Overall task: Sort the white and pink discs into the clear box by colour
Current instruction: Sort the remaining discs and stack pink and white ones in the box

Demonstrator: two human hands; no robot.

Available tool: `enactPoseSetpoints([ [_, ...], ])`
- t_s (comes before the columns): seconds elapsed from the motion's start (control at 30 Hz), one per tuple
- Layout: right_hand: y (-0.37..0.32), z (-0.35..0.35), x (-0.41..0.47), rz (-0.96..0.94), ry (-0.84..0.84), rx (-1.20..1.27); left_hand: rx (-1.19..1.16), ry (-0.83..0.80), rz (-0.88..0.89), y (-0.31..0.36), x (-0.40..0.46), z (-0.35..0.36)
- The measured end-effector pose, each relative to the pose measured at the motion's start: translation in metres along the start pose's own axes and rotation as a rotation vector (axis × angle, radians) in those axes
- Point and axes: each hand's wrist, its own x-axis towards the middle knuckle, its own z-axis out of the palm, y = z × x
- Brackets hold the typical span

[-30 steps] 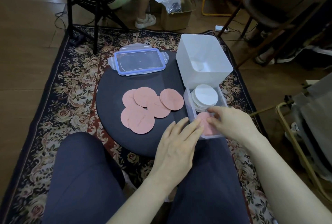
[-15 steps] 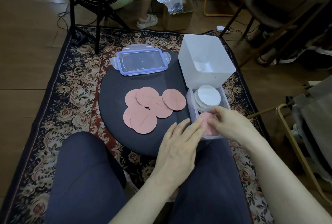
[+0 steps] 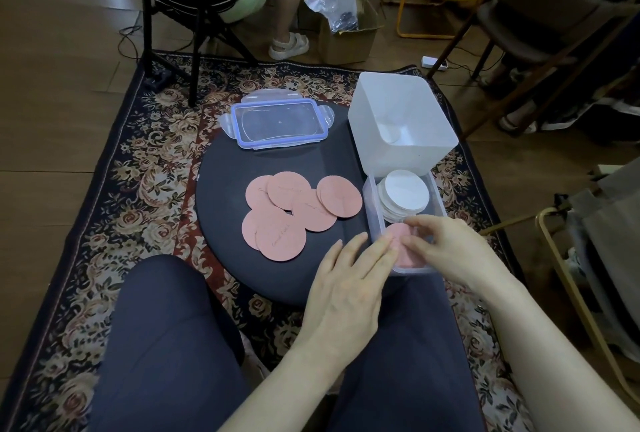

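The clear box [image 3: 370, 199] stands at the right of the round dark table [image 3: 221, 196]. A stack of white discs [image 3: 403, 194] fills its far end. In its near end lies a pink disc [image 3: 408, 258], and my right hand [image 3: 446, 248] reaches over that end, with thumb and forefinger pinching the disc's left edge. My left hand [image 3: 346, 279] lies flat, its straight fingers touching the box's near left wall. Several loose pink discs [image 3: 294, 213] overlap in the middle of the table.
The box's blue-rimmed lid [image 3: 278, 123] lies at the table's far side. A white tub [image 3: 398, 120] stands behind the clear box. My knees are under the near edge. A seated person and chairs are beyond the patterned rug [image 3: 145, 189].
My right hand has sunk a little lower into the box's near end with the pink disc. My left hand has stayed against the box wall.
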Motion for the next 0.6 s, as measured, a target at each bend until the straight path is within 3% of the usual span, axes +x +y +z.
enactPoseSetpoints([
  [0.1, 0.0, 0.004, -0.002, 0.041, 0.093, -0.027, -0.022, 0.041, -0.014, -0.002, -0.001, -0.001],
  [0.2, -0.009, 0.005, -0.014, 0.052, 0.307, -0.122, -0.035, 0.17, -0.16, -0.015, -0.004, -0.009],
  [0.3, -0.033, 0.013, -0.032, -0.02, 0.466, 0.097, 0.029, 0.286, -0.397, -0.039, -0.012, -0.02],
  [0.37, -0.052, 0.028, -0.039, -0.167, 0.451, 0.314, 0.1, 0.287, -0.521, -0.058, -0.02, -0.025],
  [0.43, -0.068, 0.05, -0.038, -0.305, 0.365, 0.375, 0.161, 0.241, -0.586, -0.074, -0.028, -0.027],
  [0.6, -0.095, 0.093, -0.013, -0.299, 0.227, 0.42, 0.171, 0.134, -0.627, -0.092, -0.039, -0.024],
])
